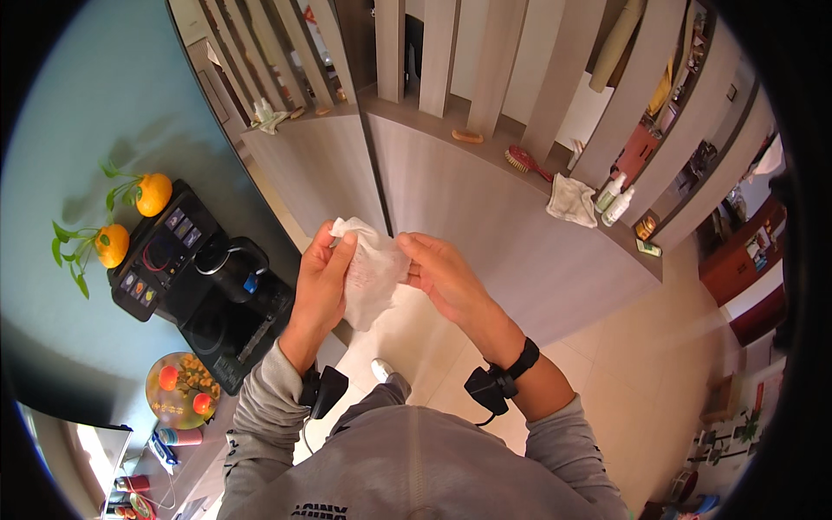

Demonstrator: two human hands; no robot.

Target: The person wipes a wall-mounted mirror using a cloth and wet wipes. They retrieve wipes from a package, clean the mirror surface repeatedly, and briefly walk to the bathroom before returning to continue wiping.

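Note:
A thin white tissue or wipe (374, 279) hangs between my two hands, partly spread, in the middle of the head view. My left hand (325, 266) pinches its upper left edge between thumb and fingers. On the other side, the fingertips of my right hand (442, 270) grip its right edge. The sheet looks crumpled at the top and droops to a point below. Some fingertips are hidden behind it. Both hands are in the air, in front of a wood-grain panel (455, 214).
On the left stands a black tea machine (195, 260) with a kettle (231, 260), beside orange fruit ornaments (155, 195). The ledge of the slatted divider bears a wooden comb (467, 136), a red hairbrush (523, 160), a folded cloth (572, 200) and spray bottles (617, 206). A round decorated plate (182, 390) leans lower left.

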